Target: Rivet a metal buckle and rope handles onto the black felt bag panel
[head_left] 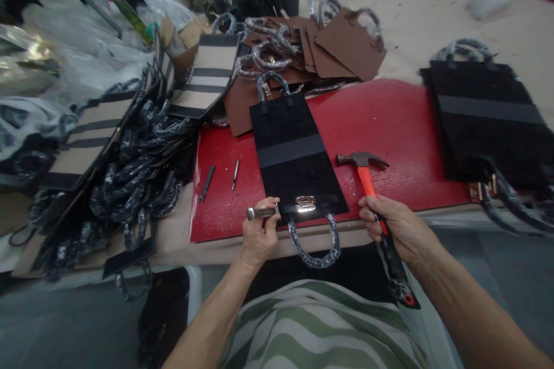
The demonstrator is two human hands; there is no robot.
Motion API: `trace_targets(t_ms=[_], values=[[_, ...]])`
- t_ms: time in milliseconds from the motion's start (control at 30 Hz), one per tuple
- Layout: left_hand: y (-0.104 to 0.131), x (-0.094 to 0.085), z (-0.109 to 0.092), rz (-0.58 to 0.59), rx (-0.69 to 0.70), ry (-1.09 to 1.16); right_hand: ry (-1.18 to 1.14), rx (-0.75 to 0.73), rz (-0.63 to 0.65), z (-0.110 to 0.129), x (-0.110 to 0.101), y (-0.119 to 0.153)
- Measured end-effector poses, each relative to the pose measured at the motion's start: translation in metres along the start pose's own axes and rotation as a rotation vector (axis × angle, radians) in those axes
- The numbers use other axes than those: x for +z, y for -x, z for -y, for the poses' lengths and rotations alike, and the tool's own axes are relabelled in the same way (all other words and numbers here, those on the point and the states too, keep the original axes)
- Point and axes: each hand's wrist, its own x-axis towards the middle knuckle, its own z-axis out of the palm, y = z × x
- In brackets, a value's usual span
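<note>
Centrally, a flat black fabric bag panel [294, 155] lies on the red work mat [389, 127], its silver metal clasp [305, 203] at the near edge. Risk: a glancing blow could skid the short steel punch [258, 213] off the clasp, marring the fabric or striking fingers. Left hand [258, 236] is clenched round the punch; right hand [389, 225] is closed on the orange-handled claw hammer [366, 176], head resting on the mat.

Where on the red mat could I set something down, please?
Bare patches: red mat between the hammer and the black stack; also left of the black bag, past two small tools. Far left is crowded with piled bags.
</note>
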Motion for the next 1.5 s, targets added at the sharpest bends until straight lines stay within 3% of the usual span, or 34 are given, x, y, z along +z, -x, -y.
trace_targets(t_ms=[300,500,633,800,900,1133,1500], values=[[-0.002,-0.001,-0.003,-0.002,0.018,-0.018,-0.006,-0.015,0.016,-0.002,-0.003,-0.001],[0.003,-0.002,-0.003,-0.016,-0.016,-0.022,0.048,0.007,-0.047,0.001,0.003,0.003],[0.009,0.0,-0.003,-0.075,-0.023,-0.027,0.225,-0.03,-0.115,0.005,0.002,0.004],[0.018,0.004,-0.002,-0.131,0.019,-0.011,0.742,-0.216,-0.211,0.015,-0.007,0.004],[0.022,0.005,-0.001,-0.162,-0.005,-0.009,0.934,-0.251,-0.257,0.019,-0.005,0.007],[0.022,0.005,0.0,-0.171,-0.004,0.012,1.104,-0.264,-0.339,0.021,0.003,0.01],[0.006,-0.001,0.007,-0.022,0.023,0.05,1.117,-0.262,-0.333,0.017,-0.003,0.007]])
